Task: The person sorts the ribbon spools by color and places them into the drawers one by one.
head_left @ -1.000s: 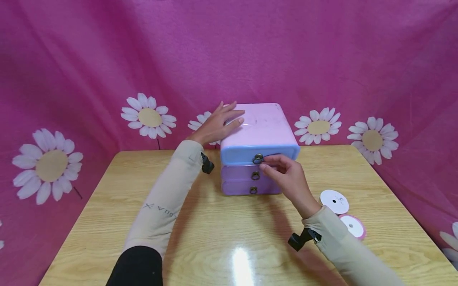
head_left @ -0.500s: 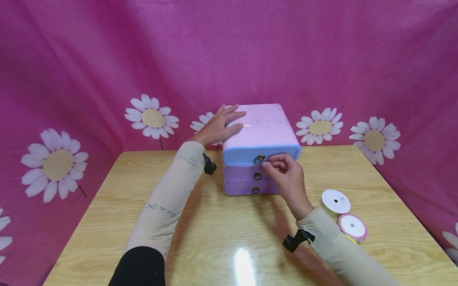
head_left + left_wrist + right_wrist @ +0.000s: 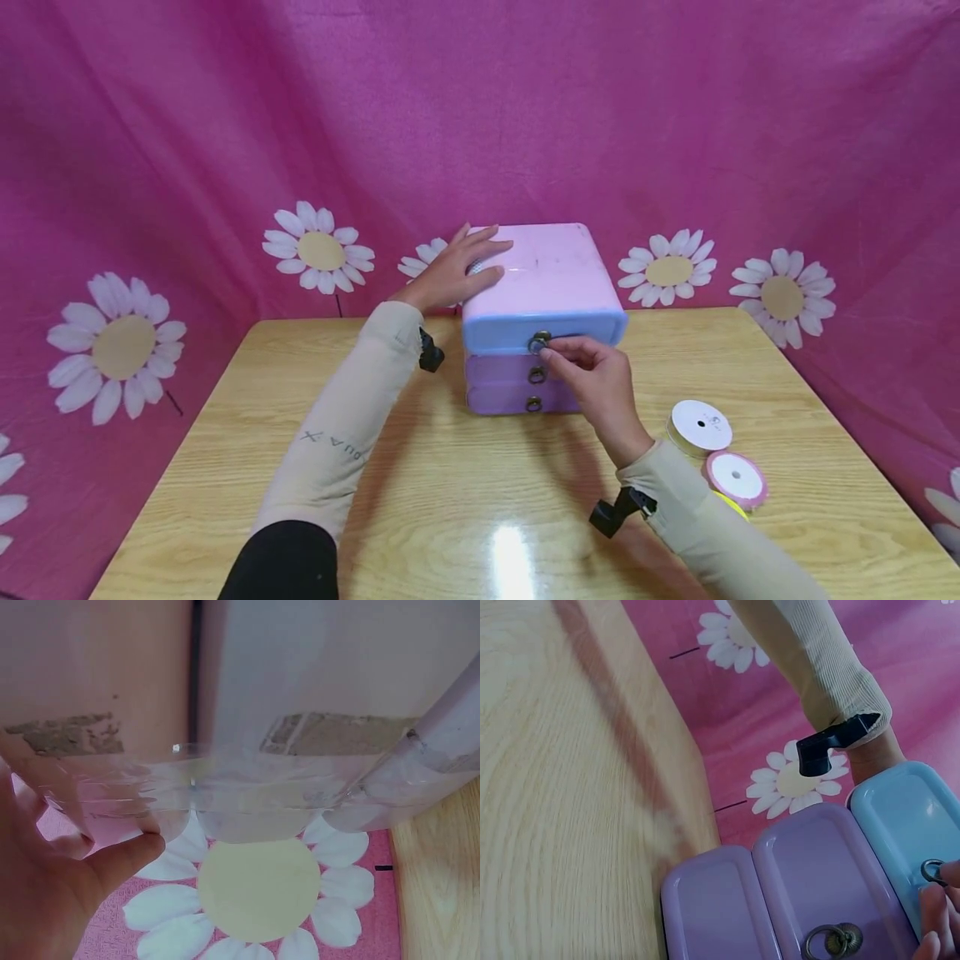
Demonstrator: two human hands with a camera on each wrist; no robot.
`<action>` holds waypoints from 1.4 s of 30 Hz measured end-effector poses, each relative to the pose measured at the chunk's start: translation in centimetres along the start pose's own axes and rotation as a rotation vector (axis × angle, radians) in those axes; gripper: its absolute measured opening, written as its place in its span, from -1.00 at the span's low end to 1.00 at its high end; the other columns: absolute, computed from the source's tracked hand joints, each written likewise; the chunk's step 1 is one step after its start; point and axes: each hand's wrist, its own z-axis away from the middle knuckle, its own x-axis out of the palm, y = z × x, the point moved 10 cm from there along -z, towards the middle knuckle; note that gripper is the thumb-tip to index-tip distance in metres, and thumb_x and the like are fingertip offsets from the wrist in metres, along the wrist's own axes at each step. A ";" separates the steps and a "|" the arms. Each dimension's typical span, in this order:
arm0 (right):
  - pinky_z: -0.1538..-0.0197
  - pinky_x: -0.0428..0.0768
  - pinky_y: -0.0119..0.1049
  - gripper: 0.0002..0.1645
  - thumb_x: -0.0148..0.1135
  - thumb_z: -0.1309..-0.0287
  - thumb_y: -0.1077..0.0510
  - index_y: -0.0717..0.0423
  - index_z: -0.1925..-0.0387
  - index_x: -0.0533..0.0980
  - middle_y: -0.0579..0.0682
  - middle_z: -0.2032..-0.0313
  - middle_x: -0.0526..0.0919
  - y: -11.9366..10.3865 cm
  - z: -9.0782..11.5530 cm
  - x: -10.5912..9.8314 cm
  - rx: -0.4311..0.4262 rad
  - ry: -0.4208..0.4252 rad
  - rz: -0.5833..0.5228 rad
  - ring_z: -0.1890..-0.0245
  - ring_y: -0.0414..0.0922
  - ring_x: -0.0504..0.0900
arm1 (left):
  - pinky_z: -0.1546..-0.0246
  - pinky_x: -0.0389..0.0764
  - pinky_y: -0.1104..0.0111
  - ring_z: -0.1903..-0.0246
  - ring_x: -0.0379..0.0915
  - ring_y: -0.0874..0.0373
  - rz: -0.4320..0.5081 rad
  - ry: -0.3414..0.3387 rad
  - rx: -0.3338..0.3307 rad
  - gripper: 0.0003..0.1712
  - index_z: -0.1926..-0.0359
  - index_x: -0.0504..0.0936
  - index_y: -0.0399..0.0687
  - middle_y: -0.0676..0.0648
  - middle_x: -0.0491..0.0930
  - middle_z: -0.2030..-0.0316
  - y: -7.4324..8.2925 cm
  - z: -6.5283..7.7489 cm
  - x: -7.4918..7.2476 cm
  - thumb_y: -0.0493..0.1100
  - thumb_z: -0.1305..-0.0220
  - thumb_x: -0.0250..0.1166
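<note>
A small drawer cabinet (image 3: 558, 271) with a pink top stands at the table's back. Its top drawer (image 3: 577, 332) has a light blue front, above two purple drawers (image 3: 487, 398). Each front carries a bronze ring pull. My right hand (image 3: 606, 383) pinches the blue drawer's ring pull (image 3: 931, 871) between thumb and fingertips. My left hand (image 3: 453, 271) rests on the cabinet's top left edge, fingers spread. In the left wrist view, clear tape (image 3: 247, 784) runs across the cabinet's side near the left thumb.
Right of the cabinet, a white-faced ribbon spool (image 3: 699, 427) lies on the wooden table (image 3: 420, 500). Beside it are a pink-rimmed spool (image 3: 737, 478) and a yellow edge partly hidden by the right sleeve. A pink flowered cloth (image 3: 480, 108) hangs close behind.
My right fingertips have moved slightly left and now cover part of the top ring pull. My left hand keeps its place on the cabinet. The head view has shifted a little.
</note>
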 end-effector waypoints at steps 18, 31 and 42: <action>0.31 0.68 -0.25 -0.69 0.42 -0.06 0.14 0.29 0.21 0.65 -0.08 0.42 0.74 -0.2 0.2 -0.1 -0.005 0.037 -0.085 0.52 -0.06 0.68 | -0.36 -0.23 -0.22 -0.49 -0.53 -0.03 -0.018 0.005 -0.031 -0.31 -0.42 0.27 0.31 0.07 -0.11 -0.51 0.3 0.1 0.1 0.30 -0.31 -0.03; 0.34 0.66 -0.34 -0.66 0.41 -0.08 0.09 0.28 0.19 0.65 -0.07 0.41 0.74 -0.4 0.1 -0.2 0.000 0.027 -0.070 0.54 -0.20 0.64 | -0.41 -0.21 -0.07 -0.49 -0.44 0.12 -0.009 0.018 -0.007 -0.36 -0.41 0.30 0.26 0.06 0.00 -0.49 0.5 -0.1 -0.1 0.24 -0.35 -0.04; 0.31 0.68 -0.28 -0.63 0.39 -0.11 0.08 0.31 0.18 0.64 -0.04 0.35 0.75 -0.2 0.5 -0.4 0.014 -0.008 -0.065 0.32 -0.02 0.71 | -0.41 -0.21 -0.06 -0.49 -0.38 0.05 -0.017 0.039 0.006 -0.40 -0.40 0.32 0.19 0.01 0.04 -0.48 0.5 -0.2 -0.1 0.14 -0.37 0.00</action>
